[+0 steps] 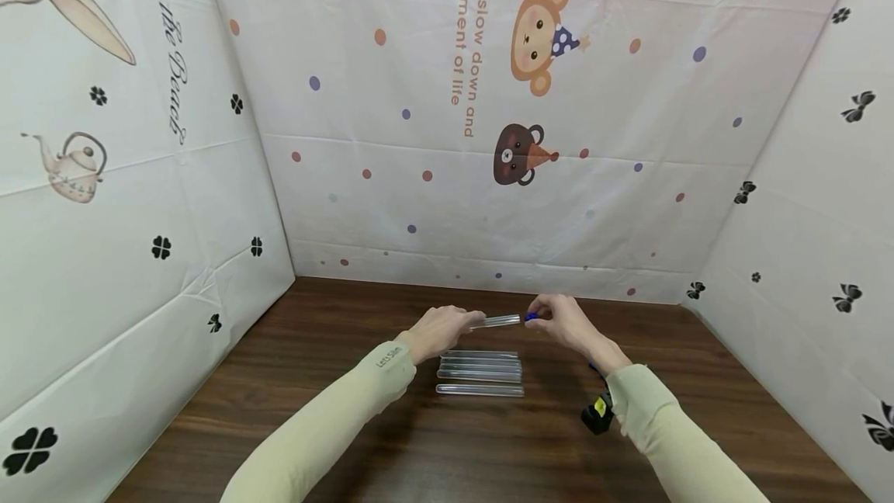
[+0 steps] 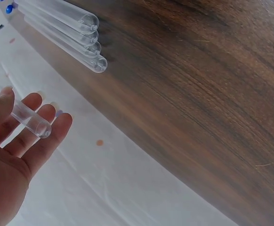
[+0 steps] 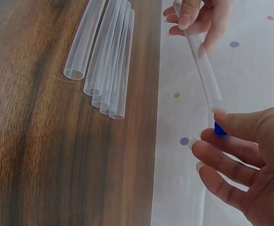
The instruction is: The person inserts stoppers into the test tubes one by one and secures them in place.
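Observation:
Thumb and fingers of my left hand (image 1: 440, 330) pinch a clear test tube (image 1: 499, 321) near its rounded end, its open end pointing right. In the left wrist view, that rounded tip (image 2: 44, 131) lies against the fingers. My right hand (image 1: 562, 322) pinches a small blue stopper (image 1: 531, 317) between thumb and index finger, just off the tube's mouth in the head view. From the right wrist, the stopper (image 3: 219, 128) is partly behind the thumb. Below the hands, several more clear test tubes (image 1: 482, 367) lie side by side on the table, with one (image 1: 479, 390) slightly apart nearer me.
A black object with a yellow patch (image 1: 598, 412) sits by the right sleeve, which partly covers it and something blue (image 1: 593, 366) behind. The dark wooden table (image 1: 335, 433) meets printed white cloth walls (image 1: 447, 208) at the back and sides.

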The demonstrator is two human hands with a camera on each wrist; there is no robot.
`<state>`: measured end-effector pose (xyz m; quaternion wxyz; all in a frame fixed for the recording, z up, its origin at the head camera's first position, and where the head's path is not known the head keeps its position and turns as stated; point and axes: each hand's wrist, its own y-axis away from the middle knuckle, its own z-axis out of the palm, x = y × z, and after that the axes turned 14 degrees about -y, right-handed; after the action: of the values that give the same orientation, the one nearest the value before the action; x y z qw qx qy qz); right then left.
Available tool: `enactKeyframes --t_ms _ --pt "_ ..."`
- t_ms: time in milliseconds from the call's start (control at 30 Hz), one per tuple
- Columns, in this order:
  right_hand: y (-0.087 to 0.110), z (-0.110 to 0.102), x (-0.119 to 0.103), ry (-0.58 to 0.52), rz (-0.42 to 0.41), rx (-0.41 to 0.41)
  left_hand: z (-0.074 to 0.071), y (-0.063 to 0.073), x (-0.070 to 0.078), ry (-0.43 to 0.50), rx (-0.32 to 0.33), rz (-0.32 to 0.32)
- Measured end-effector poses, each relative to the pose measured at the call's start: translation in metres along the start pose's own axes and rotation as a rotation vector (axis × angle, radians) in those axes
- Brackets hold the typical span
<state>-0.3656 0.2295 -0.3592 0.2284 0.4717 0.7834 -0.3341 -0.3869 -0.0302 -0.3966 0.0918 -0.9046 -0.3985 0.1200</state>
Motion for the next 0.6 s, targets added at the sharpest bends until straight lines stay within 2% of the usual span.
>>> enactKeyframes --t_ms 600 --pt "-0.0004 -0.0004 -0.0008 0.029 -0.054 -0.003 -0.0057 -0.0034 0.0042 -0.025 -0.011 0.011"
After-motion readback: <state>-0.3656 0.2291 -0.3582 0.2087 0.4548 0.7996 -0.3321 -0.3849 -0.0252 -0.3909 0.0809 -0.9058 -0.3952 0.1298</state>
